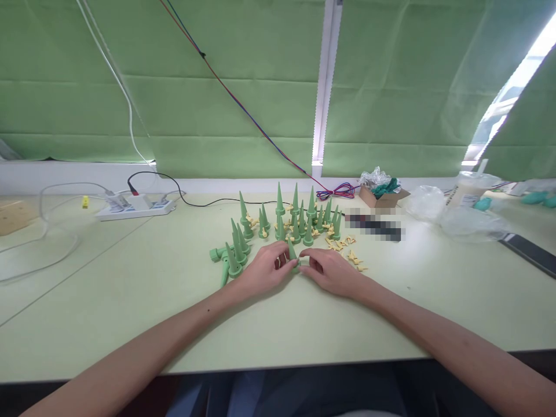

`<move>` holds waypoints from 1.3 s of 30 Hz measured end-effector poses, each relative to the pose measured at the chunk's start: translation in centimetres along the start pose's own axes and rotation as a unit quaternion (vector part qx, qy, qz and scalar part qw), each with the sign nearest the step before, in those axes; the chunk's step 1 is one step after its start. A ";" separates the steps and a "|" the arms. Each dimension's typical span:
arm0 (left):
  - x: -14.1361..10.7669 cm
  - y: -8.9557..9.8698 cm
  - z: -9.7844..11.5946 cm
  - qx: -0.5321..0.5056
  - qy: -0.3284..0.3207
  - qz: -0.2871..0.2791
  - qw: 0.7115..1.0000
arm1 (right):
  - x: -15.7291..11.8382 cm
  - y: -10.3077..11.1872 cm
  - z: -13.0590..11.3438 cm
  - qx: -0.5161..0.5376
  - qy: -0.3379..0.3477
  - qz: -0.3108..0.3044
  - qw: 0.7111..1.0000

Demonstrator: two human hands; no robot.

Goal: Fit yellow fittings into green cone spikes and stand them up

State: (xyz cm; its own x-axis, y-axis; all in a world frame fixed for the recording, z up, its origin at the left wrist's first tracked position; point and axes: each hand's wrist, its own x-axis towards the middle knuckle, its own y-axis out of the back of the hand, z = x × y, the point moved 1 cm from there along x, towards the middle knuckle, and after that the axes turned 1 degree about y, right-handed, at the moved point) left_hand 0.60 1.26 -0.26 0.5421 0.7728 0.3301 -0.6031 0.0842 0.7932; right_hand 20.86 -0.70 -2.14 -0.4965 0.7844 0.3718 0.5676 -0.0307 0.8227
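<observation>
From my remote feed. Pale tabletop (87,313) fills the lower and middle frame; green blinds (234,40) hang across the top. Two bare forearms: left forearm (174,333) slants up from lower left, right forearm (417,324) from lower right, converging at centre. Standing green cones (280,228) bunch at mid-frame, beyond the hands and off to the left of them.

Left hand (266,267): palm turned inward, fingers curled over, thumb stretched rightward; thumb and fingers grip one cone. Right hand (332,271): back of the hand up, knuckles bent, index and thumb tips drawn close beside that cone's right side. I can't tell whether those tips touch it or pinch some small part.

Gripped green cone (292,252): frame centre, point up, slightly tilted, base partly behind the left thumb. Smallest: yellow pieces (351,256) scattered right of centre, just beyond the right hand.
</observation>
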 end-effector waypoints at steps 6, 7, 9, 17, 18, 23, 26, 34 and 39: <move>0.1 -0.1 -0.3 0.003 0.032 0.014 0.999 | 0.2 3.1 3.2 -0.083 -0.069 0.088 0.990; 0.1 -0.1 -0.3 0.005 0.033 0.011 0.999 | 0.1 3.5 3.7 -0.100 -0.088 0.086 0.987; 0.1 -0.2 -0.3 0.009 0.034 0.005 0.999 | 0.0 4.2 4.5 -0.136 -0.113 0.063 0.982; 0.1 -0.2 -0.3 0.013 0.044 0.004 0.999 | -0.2 4.4 4.8 -0.208 -0.173 -0.019 0.963; 0.1 -0.3 -0.3 0.014 0.045 0.004 0.999 | -0.1 4.3 4.8 -0.208 -0.181 -0.025 0.961; 0.1 -0.4 -0.4 0.025 0.047 0.006 0.999 | 0.0 3.9 5.3 -0.199 -0.212 -0.045 0.956; 0.1 -0.4 -0.4 0.028 0.047 0.006 0.998 | 0.0 3.8 5.6 -0.181 -0.216 -0.046 0.958; -0.1 -0.3 -0.6 0.026 0.042 -0.003 0.999 | -0.1 3.6 5.6 -0.163 -0.222 -0.033 0.961; -0.2 -0.4 -0.7 0.012 0.049 -0.007 0.999 | -0.1 3.5 5.7 -0.160 -0.229 -0.031 0.960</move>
State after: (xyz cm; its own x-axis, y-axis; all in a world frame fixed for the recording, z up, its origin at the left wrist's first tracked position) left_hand 0.33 1.54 -0.98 0.4903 0.8294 0.2678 -0.5806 0.0817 0.8101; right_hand 26.66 2.60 -1.74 -0.1403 0.9787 0.1501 0.2786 -0.1065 0.9545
